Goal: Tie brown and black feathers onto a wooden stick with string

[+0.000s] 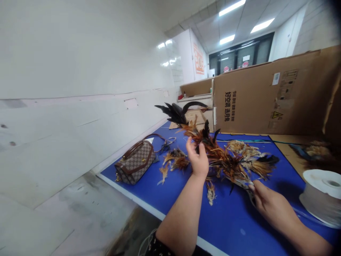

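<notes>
A long feather duster with brown and orange feathers and black plumes at its far end is held up at a slant over the blue table. Its lower end is in my right hand, whose fingers are closed round the pale, thin stem. Against the middle of the feathers is my left hand, with thumb and fingers apart; whether it bears any weight I cannot tell. Under and behind the duster lie a heap of loose tan feathers and a smaller brown bunch.
A patterned handbag stands at the table's left edge. To the right is a large white spool. A big cardboard box rises at the back, and a white wall runs along the left. The blue table lies below my hands.
</notes>
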A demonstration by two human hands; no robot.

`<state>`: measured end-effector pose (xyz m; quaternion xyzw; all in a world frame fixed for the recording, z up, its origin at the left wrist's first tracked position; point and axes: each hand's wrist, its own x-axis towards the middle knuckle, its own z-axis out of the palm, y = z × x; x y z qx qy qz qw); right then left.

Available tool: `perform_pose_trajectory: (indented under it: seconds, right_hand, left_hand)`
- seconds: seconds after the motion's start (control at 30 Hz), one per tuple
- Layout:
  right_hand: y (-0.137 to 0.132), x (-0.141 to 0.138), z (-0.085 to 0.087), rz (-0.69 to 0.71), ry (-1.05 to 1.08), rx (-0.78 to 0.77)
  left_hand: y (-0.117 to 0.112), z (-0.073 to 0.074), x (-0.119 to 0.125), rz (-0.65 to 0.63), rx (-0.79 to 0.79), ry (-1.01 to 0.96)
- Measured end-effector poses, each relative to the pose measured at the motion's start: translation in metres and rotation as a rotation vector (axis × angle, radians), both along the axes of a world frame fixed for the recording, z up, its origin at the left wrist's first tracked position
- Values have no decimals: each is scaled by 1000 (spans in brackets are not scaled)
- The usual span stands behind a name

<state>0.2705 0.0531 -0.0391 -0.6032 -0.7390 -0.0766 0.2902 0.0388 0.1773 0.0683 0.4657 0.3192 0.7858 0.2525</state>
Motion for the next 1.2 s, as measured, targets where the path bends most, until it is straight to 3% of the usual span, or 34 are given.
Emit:
perform_pose_trajectory:
  seconds: [0.17, 0.4, 0.47, 0.53, 0.67, 0.83, 0.9, 1.0, 1.2]
  right_hand:
    - [2, 0, -3, 8, 19, -7]
    - [1, -1, 4, -6, 64, -15]
    - [1, -1, 5, -9, 71, -13]
    - [1, -1, 5, 1, 73, -18]
    - [0, -3, 4, 30, 61, -50]
    - [-3, -5, 7, 42, 34, -49]
    - [-3, -5, 9, 40, 39, -46]
    - [-3, -5, 11, 48, 68, -46]
    - [-1, -3, 12, 85, 119, -71]
  left_hand:
    - [7, 2, 3, -126, -119, -297]
    - [6, 5, 0, -220, -121, -289]
    - [4, 5, -1, -159, -113, -230]
    - [0, 5, -3, -3, -61, -91]
    - [-6, 3, -10, 289, 213, 278]
    - [-2, -6, -17, 364, 403, 584]
    - [0, -7, -17, 345, 400, 549]
    - [1, -3, -14, 272, 309, 339]
    - [1, 2, -10, -2, 22, 17]
